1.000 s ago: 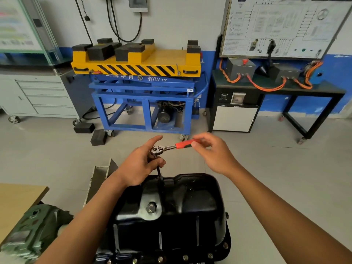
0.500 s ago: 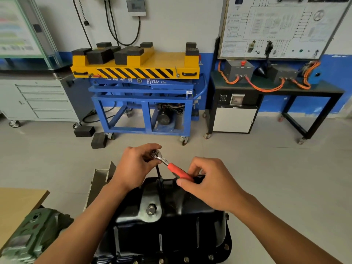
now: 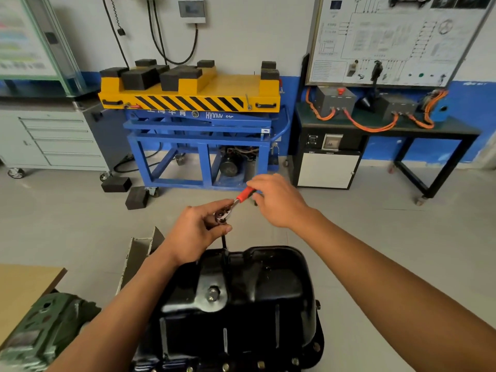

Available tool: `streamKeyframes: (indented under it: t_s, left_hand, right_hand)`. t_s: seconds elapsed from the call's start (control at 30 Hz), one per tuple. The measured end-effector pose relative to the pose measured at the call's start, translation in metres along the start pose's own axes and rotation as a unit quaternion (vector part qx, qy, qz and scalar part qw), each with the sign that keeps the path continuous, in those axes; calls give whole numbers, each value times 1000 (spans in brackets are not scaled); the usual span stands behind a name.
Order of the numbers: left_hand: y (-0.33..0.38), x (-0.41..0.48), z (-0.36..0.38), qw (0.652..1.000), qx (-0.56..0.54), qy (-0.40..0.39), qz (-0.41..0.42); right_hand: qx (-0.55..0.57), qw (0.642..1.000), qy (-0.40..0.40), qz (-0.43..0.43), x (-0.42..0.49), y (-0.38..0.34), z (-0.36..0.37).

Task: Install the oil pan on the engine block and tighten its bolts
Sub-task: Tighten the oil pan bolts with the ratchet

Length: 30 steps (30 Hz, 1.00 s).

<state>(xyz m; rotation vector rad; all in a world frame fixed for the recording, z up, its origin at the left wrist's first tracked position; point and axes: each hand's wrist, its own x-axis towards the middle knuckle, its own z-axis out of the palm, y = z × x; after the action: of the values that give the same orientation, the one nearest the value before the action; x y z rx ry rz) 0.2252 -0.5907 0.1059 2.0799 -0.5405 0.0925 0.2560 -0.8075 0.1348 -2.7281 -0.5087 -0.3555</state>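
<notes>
The left hand point(image 3: 198, 232) curled round the ratchet point(image 3: 241, 197) head; the right hand point(image 3: 279, 202) gripped its red handle, which pointed away and to the right. The extension bar point(image 3: 223, 241) ran straight down to the far rim of the black oil pan point(image 3: 255, 296), with bare floor point(image 3: 375, 237) beyond

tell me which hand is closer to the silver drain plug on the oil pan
Left. The left hand grips the ratchet head just above the drain plug; the right hand holds the red handle farther up and right.
</notes>
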Motion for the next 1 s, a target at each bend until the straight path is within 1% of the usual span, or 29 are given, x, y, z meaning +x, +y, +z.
streamKeyframes:
  t_s: [0.13,0.2,0.3,0.37,0.43,0.53,0.6,0.7,0.77,0.83,0.9,0.93,1.0]
  left_hand:
    - [-5,-1,0,1000,26,4,8]
    - [-8,1,1,999,38,9,12]
    - [-11,4,1,999,24,13,-18]
    - [-11,7,1,999,-10,11,-50]
    - [-8,8,1,997,-41,0,-71]
    - [-4,7,0,997,-30,-21,-62]
    - [-5,7,0,997,-23,-30,-65]
    - [-8,8,-1,996,-31,-33,-78]
    - [-9,8,-1,996,-39,-32,-76]
    - [-9,7,0,996,-43,-36,-71]
    - [-9,6,0,995,-45,-45,-72]
    - [-8,6,0,995,-46,-51,-73]
    - [-9,6,0,995,-45,-57,-71]
  right_hand:
    - [-58,998,-31,-24,-2,-4,1]
    - [-112,992,-39,-35,-11,-3,-10]
    - [-165,984,-65,-31,-23,-8,-37]
    - [-149,982,-113,-31,-29,-18,-53]
    - [-101,978,-175,-47,-37,-33,-61]
    - [-4,961,-263,-83,-47,-63,-60]
    - [33,953,-281,-107,-48,-79,-55]
    - [37,956,-262,-123,-44,-89,-45]
    - [40,956,-269,-112,-42,-87,-46]
    - [39,946,-310,-89,-38,-79,-51]
    - [-2,925,-373,-73,-32,-69,-61]
    - [-40,914,-398,-69,-28,-64,-64]
    - [-129,896,-421,-61,-17,-55,-71]
